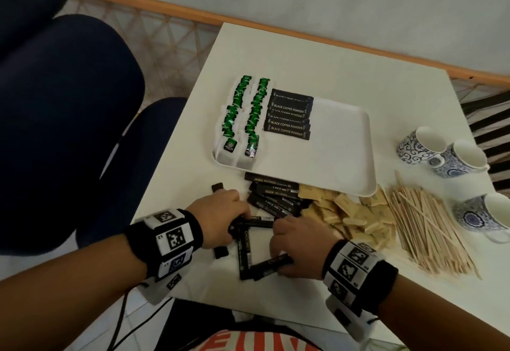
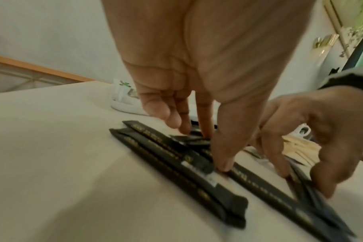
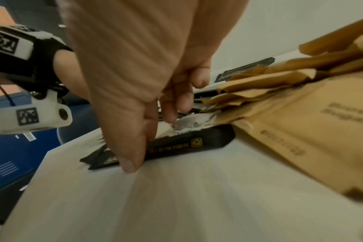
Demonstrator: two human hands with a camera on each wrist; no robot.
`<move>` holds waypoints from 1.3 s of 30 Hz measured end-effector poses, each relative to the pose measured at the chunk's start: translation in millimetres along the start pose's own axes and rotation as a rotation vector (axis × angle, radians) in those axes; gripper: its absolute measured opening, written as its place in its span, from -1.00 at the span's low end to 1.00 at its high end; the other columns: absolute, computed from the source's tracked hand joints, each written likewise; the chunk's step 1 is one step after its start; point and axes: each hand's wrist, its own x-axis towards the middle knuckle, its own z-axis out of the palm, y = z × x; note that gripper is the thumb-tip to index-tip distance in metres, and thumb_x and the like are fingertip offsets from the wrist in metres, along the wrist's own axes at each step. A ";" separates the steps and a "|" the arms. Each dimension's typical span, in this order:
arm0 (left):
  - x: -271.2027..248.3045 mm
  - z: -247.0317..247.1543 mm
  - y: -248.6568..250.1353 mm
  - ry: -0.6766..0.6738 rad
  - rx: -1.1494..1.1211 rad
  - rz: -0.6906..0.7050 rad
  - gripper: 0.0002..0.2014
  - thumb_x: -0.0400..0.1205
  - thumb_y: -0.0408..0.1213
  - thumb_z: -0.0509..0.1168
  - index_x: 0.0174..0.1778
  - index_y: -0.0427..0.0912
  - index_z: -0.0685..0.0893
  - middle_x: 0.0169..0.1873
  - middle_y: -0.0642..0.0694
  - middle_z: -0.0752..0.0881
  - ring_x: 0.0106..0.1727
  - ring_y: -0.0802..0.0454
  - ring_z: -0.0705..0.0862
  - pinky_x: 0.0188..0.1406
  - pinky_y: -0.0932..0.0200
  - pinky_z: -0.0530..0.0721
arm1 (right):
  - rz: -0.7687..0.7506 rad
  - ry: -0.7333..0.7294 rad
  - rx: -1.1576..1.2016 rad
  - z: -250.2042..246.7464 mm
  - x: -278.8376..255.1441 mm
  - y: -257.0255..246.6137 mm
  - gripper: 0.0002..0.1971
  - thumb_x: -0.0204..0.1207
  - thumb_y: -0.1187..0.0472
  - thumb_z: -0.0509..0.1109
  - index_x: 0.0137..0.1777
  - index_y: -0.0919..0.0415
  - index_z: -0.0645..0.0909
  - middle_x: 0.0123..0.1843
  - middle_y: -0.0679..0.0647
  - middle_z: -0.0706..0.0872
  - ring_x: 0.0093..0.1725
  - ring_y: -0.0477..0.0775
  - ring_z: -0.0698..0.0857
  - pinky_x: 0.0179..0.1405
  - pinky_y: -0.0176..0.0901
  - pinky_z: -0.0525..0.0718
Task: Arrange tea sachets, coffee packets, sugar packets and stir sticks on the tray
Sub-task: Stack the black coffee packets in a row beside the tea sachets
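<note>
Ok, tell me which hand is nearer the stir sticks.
Right. The right hand is across the sugar packets from the stir sticks; the left hand lies beyond it.

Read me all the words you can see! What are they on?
"BLACK COFFEE POWDER": black coffee packets on the tray.
"BLACK": loose coffee packets beside the tray.
Too blurred to read: brown sugar packets, green tea sachets.

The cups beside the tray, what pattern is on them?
The cups are white with blue floral swirls, best seen in the head view.
</note>
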 end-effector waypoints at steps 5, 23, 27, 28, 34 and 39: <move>1.1 13.7 9.0 0.054 0.172 0.131 -0.36 0.56 -0.16 0.35 0.56 0.12 0.28 0.25 -0.03 0.40 0.28 -0.03 0.40 0.20 0.07 0.50 | 0.023 -0.027 0.014 -1.6 2.9 -3.4 -0.77 0.39 -0.04 0.39 0.01 -0.01 0.62 0.07 -0.03 0.59 0.08 0.07 0.56 -0.02 -0.05 0.57; 9.6 8.5 6.7 0.296 0.083 -0.062 -0.60 0.59 0.05 0.27 0.27 -0.06 0.52 0.20 -0.03 0.50 0.23 -0.03 0.45 0.07 0.17 0.45 | 0.370 0.313 0.309 -27.9 33.7 31.4 -0.70 0.63 0.02 0.21 0.31 -0.04 0.58 0.03 -0.03 0.62 0.07 0.05 0.58 0.02 -0.08 0.56; -6.4 2.6 -2.9 0.351 -0.045 -0.208 -0.31 0.45 0.21 0.34 0.43 -0.01 0.36 0.27 0.01 0.44 0.28 0.00 0.41 0.15 0.11 0.52 | 0.400 0.236 0.205 -28.3 40.5 31.0 -0.51 0.60 -0.18 0.18 0.48 -0.04 0.42 0.27 -0.01 0.55 0.27 0.05 0.49 0.23 -0.07 0.54; -11.9 1.9 -6.4 0.335 -0.076 -0.270 -0.22 0.41 0.27 0.36 0.46 -0.01 0.30 0.29 0.01 0.42 0.29 0.00 0.42 0.15 0.09 0.54 | 0.404 0.213 0.195 -27.4 39.2 29.2 -0.40 0.54 -0.28 0.21 0.50 -0.02 0.37 0.32 -0.02 0.52 0.30 0.04 0.47 0.26 -0.06 0.54; -29.3 12.8 -19.3 0.119 -0.232 -0.512 0.05 0.32 0.20 0.49 0.55 -0.01 -0.02 0.23 -0.02 0.51 0.10 0.02 0.61 0.00 0.09 0.65 | 0.438 0.120 0.030 -12.7 32.4 18.7 0.17 0.17 -0.58 0.29 0.66 0.06 -0.03 0.57 0.01 0.23 0.51 0.10 0.27 0.53 0.01 0.26; -19.4 19.2 -6.4 0.135 -0.441 -0.487 -0.18 0.45 -0.07 0.46 0.45 -0.06 0.04 -0.12 0.00 0.64 -0.15 0.04 0.69 -0.09 0.02 0.74 | 0.483 0.125 0.010 -8.6 42.0 16.9 0.19 0.18 -0.55 0.33 0.65 0.13 -0.04 0.53 0.08 0.26 0.48 0.15 0.33 0.52 0.05 0.31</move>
